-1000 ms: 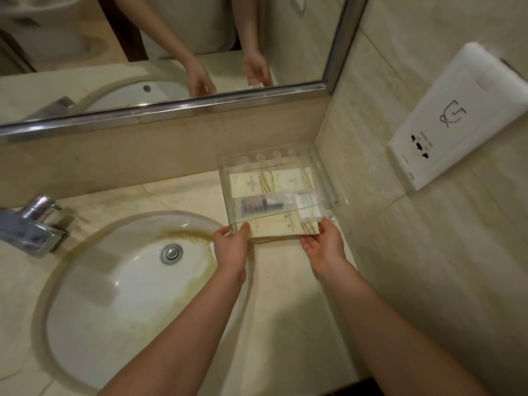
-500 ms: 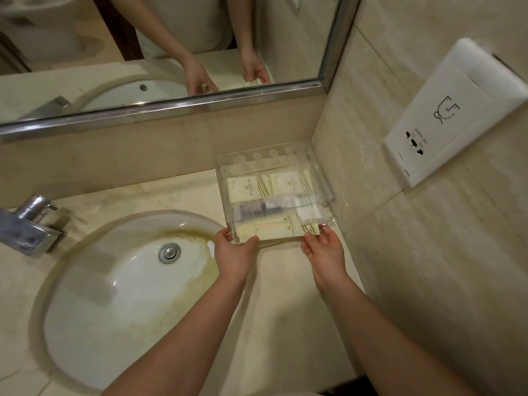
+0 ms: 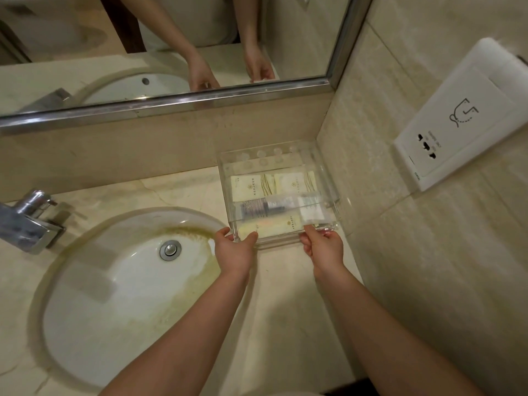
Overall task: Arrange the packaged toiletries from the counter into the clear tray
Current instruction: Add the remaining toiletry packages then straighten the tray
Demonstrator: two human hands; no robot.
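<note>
A: Status? Quick.

B: Clear tray (image 3: 328, 178) sits in the counter corner, about 1 o'clock from the sink (image 3: 120, 295). Packets already inside: two cream sachets (image 3: 271, 185) along the far side, a dark-labelled tube pack (image 3: 265, 208) across the middle, another cream packet (image 3: 274, 227) at the near wall. No loose toiletries visible on the counter (image 3: 285, 295). I'd call loading done, only final placement left.

A: Hands?

B: Left hand (image 3: 234, 254) pinches the tray's near-left corner, thumb on the front wall, fingers curled round it. Right hand (image 3: 325, 248) grips the near-right corner the same way, fingers over the rim. Neither is spread flat. Can't tell if the tray base is fully down or slightly lifted.

A: Room to move?

B: Tight at 12 and 3 o'clock. Backsplash (image 3: 143, 155) under the mirror (image 3: 171, 101) is just behind the tray; side wall (image 3: 371, 195) is just beside its right edge, possibly touching. Sink rim is near the tray's left-front corner, at 9 o'clock. Open counter only toward 6 o'clock, between the forearms.

A: Risks?

B: Judgement: pushing further could knock the wall; sliding left nears the basin edge. Faucet (image 3: 28, 221) and wall socket (image 3: 457, 132) are well apart.
</note>
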